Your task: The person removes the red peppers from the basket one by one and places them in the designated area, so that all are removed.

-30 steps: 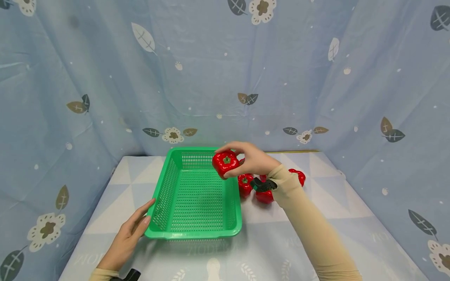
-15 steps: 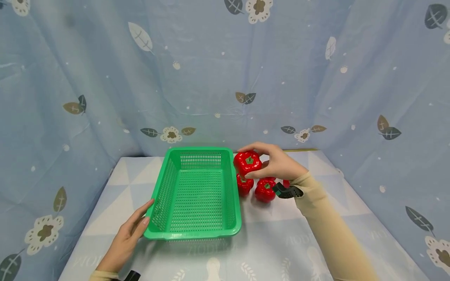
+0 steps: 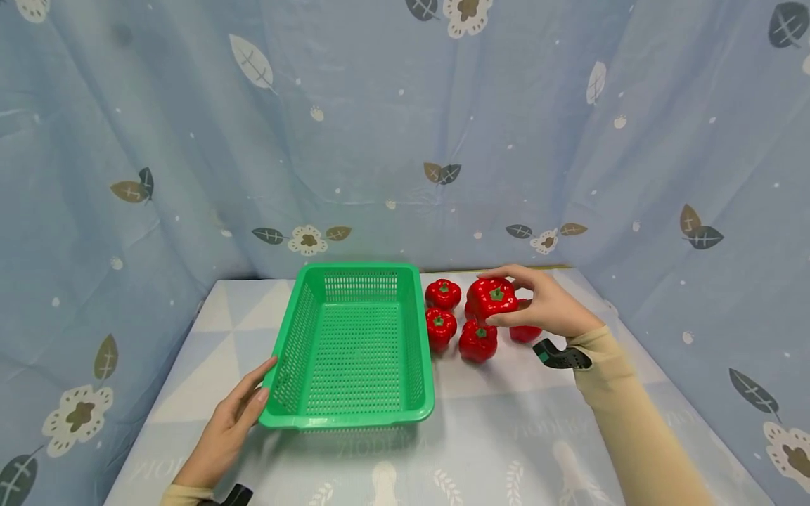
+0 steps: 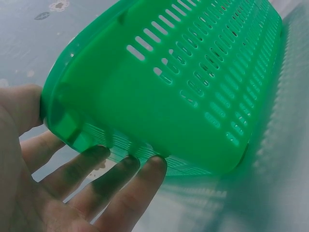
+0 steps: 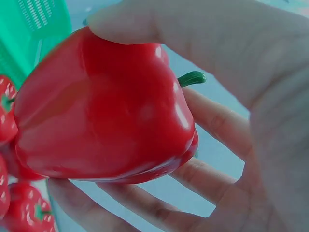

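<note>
My right hand [image 3: 545, 302] grips a red bell pepper [image 3: 492, 298] from the side, its green stem facing me. In the right wrist view, the thumb lies over this glossy pepper [image 5: 106, 111], with the fingers curled beneath. Raised above other red bell peppers, it partly covers one behind it. At the front left corner of a green perforated basket [image 3: 361, 423], my left hand [image 3: 224, 425] touches the outside. The left wrist view shows the thumb at the rim and spread, nearly straight fingertips against the basket's outer wall [image 4: 120, 96].
Right of the basket stand red peppers: one at the back [image 3: 443, 294], one against the basket wall [image 3: 440, 330], one in front [image 3: 477, 341] and one partly hidden by my right hand [image 3: 525, 333]. A patterned blue curtain [image 3: 354, 140] hangs behind the cloth-covered table [image 3: 506, 436].
My right hand has carried the bell pepper rightward from over the basket's right rim to above the other peppers. The left hand and basket have stayed in place.
</note>
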Tool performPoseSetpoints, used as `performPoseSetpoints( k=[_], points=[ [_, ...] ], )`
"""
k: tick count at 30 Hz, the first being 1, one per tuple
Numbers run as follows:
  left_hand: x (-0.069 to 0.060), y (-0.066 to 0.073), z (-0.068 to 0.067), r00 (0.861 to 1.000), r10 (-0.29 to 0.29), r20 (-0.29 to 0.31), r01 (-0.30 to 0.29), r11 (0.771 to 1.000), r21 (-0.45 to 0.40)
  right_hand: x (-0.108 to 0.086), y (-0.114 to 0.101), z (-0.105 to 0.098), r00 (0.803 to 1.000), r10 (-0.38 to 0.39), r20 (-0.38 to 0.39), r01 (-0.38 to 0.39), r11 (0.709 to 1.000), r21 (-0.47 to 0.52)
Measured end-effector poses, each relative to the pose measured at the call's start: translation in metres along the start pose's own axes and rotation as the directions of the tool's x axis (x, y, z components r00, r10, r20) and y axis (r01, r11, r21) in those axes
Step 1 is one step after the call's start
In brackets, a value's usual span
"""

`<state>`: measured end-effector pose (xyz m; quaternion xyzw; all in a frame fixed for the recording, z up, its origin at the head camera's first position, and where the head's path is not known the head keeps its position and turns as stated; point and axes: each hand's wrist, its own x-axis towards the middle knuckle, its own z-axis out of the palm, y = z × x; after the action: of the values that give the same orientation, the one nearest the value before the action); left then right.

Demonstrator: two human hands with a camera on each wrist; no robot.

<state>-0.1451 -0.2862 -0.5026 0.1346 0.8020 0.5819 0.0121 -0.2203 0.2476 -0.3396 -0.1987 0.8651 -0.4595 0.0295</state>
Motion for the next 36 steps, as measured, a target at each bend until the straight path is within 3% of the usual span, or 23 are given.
performPoseSetpoints(
  k=[9, 22, 29, 36],
  points=[
    [0.001, 0.0, 0.0, 1.0, -0.011, -0.006, 0.011, 1.0, 0.012, -0.027, 0.033, -0.007, 0.994, 0.063, -0.087, -0.068, 0.996, -0.052],
    [0.001, 0.002, 0.0, 1.0, -0.008, -0.012, 0.008, 1.0, 0.006, -0.051, 0.071, -0.004, 0.98, 0.14, -0.143, -0.151, 0.986, -0.065],
    [0.0, 0.001, 0.0, 1.0, 0.004, -0.004, -0.004, 1.0, -0.008, -0.06, 0.093, 0.005, 0.966, 0.199, -0.163, -0.211, 0.976, -0.055],
    [0.0, 0.0, 0.0, 1.0, 0.024, 0.002, -0.024, 1.0, -0.008, -0.066, 0.115, 0.018, 0.939, 0.288, -0.19, -0.297, 0.955, -0.023]
  ],
)
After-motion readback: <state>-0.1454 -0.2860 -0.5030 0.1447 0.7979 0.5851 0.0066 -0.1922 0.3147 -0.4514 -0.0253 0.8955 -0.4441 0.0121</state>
